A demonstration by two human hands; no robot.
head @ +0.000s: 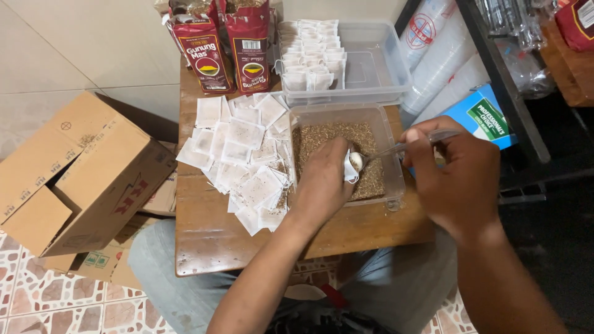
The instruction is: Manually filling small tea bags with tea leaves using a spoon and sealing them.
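Observation:
My left hand (322, 179) holds a small white paper sachet (350, 167) open over a clear plastic tub (390, 148) of loose brown dried leaves (322, 137). My right hand (455, 176) grips a clear plastic spoon (396, 148) by its handle, with the bowl at the sachet's mouth. Both hands hover above the tub, which stands on a small wooden table (210, 235). A heap of empty white sachets (241, 154) lies on the table just left of the tub.
A second clear tub (377, 68) behind holds rows of filled sachets (312, 52). Two dark red packets (226, 43) stand at the table's back. Cardboard boxes (74, 179) sit on the tiled floor at left. Stacked plastic cups (439, 49) and a blue box (486, 114) are at right.

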